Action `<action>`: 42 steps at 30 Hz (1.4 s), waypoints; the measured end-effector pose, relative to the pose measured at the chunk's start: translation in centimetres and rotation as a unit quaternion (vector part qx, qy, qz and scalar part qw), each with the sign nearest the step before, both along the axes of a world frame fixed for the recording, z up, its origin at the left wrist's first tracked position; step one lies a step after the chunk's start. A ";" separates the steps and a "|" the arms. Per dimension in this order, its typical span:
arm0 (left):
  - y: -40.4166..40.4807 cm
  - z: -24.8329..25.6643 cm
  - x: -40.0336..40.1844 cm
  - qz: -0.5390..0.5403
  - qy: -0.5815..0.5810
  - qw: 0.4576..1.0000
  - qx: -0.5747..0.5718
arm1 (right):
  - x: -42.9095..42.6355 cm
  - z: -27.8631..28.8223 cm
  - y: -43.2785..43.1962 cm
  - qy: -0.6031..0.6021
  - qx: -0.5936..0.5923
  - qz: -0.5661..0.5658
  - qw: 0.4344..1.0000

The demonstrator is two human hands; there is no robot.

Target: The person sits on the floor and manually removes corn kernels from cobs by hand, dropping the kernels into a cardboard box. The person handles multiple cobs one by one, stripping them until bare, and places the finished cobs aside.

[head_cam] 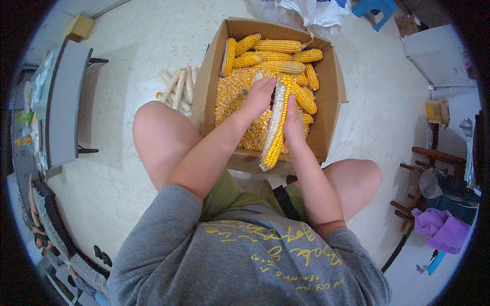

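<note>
My right hand (293,122) grips a partly shelled ear of yellow corn (277,126) above an open cardboard box (335,84). A pale bare strip runs lengthwise along the ear. Close against the ear's upper left side is my left hand (260,95), fingers bent; what lies under them is hidden, and I cannot tell whether they hold something. Loose corn kernels (233,91) cover the box's inside. Several unshelled ears of corn (277,46) lie at its far end and along its right side.
Several stripped corncobs (180,88) lie on the floor left of the box. Plastic bags (317,13) and a blue stool (375,9) are beyond it. A grey table (65,103) stands at the left; wooden furniture (436,155) and a purple cloth (442,229) are at the right.
</note>
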State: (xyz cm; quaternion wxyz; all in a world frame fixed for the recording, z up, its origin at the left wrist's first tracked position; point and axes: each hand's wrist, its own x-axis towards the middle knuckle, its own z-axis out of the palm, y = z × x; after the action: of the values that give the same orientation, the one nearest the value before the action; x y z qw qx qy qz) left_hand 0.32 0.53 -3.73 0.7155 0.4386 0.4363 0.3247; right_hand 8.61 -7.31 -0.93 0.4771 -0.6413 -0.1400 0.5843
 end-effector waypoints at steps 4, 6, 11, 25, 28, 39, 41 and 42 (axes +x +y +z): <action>0.5 3.1 -0.4 -0.052 0.043 0.997 -0.036 | 0.0 0.7 0.3 -0.075 0.003 0.008 0.997; 0.3 3.7 -0.1 -0.097 0.215 0.953 0.190 | -0.3 1.1 0.2 -0.258 0.041 0.062 0.963; 0.7 3.6 -0.3 -0.065 0.252 0.940 0.221 | 0.5 -0.5 0.3 -0.115 0.022 0.057 0.991; 0.3 2.6 -0.9 -0.088 0.094 0.990 0.063 | 0.5 -0.2 0.1 -0.075 0.045 0.071 0.994; -1.3 3.6 -0.7 -0.140 0.079 0.980 0.122 | 0.3 0.2 0.3 -0.088 0.069 -0.005 0.994; -2.6 1.9 0.6 -0.076 0.143 0.957 0.239 | -0.1 1.8 0.0 -0.260 0.086 -0.008 0.962; -2.3 1.7 0.5 -0.061 0.037 0.997 0.022 | 0.6 0.6 0.2 -0.180 0.098 -0.035 0.978; -2.2 1.7 0.4 -0.053 -0.017 0.995 -0.088 | 0.8 0.3 0.2 -0.139 0.104 -0.049 0.984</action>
State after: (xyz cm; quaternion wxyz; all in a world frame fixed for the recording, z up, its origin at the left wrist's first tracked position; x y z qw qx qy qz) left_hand 0.77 -1.71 -2.04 0.7748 0.3904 0.4275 0.2541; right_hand 9.45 -7.09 -0.66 0.5450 -0.6691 -0.2335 0.4481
